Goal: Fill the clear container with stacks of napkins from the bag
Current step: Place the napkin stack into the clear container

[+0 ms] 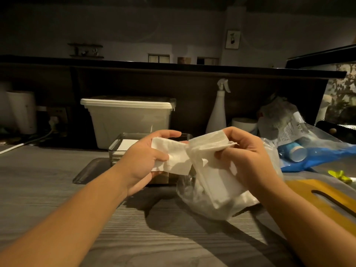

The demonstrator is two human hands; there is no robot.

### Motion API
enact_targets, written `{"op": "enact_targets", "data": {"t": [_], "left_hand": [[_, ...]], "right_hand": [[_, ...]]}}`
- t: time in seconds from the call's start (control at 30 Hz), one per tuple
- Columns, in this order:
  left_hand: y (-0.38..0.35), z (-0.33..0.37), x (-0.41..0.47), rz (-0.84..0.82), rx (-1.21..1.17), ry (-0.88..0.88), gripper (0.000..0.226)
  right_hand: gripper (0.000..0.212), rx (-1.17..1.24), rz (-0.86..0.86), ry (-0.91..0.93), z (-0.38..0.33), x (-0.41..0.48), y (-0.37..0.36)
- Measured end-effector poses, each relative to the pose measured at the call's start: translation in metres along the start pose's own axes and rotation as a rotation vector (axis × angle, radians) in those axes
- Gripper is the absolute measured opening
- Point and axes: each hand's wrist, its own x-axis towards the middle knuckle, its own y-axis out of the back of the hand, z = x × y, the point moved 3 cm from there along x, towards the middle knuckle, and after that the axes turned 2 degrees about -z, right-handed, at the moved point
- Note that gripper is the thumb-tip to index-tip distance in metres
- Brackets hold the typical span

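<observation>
Left hand (144, 160): thumb and fingers curled round a thin stack of white paper napkins (173, 159), held up on the near side of the clear rectangular container (115, 151), partly covering it. Container stands at centre, far of the hands; a flat white napkin layer (127, 144) shows inside. Right hand (248, 157): fingers closed on the top of a second wad of white napkins (209, 144), which runs down into the crinkled clear plastic bag (192, 201) resting on the grey wood-grain counter (57, 170), right of the container. Whether bag film is also in that grip: cannot tell. The two bundles meet between the hands. Far: white lidded plastic bin (127, 118), white spray bottle (217, 114). Right: yellow cutting board (327, 197)
</observation>
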Motion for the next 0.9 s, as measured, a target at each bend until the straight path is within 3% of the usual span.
{"op": "enact_targets", "data": {"t": [0.17, 0.27, 0.33, 0.4, 0.5, 0.57, 0.73, 0.9], "left_hand": [[-0.005, -0.001, -0.003, -0.065, -0.023, 0.002, 0.049], [-0.012, -0.005, -0.005, -0.157, -0.041, 0.029, 0.037], [-0.017, -0.006, -0.008, -0.235, -0.048, 0.052, 0.034], [-0.017, -0.007, -0.009, -0.302, 0.009, 0.023, 0.036], [-0.015, -0.010, -0.008, -0.359, 0.214, -0.047, 0.078], [-0.017, -0.013, -0.008, -0.353, 0.307, -0.105, 0.093], [-0.020, -0.014, -0.007, -0.204, 0.275, -0.174, 0.086], [-0.006, -0.004, -0.011, -0.091, 0.262, -0.242, 0.079]], "right_hand": [[0.020, -0.300, -0.239, 0.131, -0.003, -0.008, -0.025], [0.027, -0.577, -0.234, 0.190, 0.002, -0.009, -0.032], [0.031, -0.634, -0.208, 0.216, 0.002, -0.010, -0.034], [0.032, -0.625, -0.179, 0.234, 0.002, -0.010, -0.035], [0.037, -0.626, -0.168, 0.276, 0.000, -0.011, -0.037], [0.041, -0.638, -0.173, 0.294, 0.000, -0.012, -0.040], [0.043, -0.622, -0.093, 0.309, 0.005, -0.011, -0.043], [0.058, -0.192, -0.086, -0.026, 0.010, -0.012, -0.035]]}}
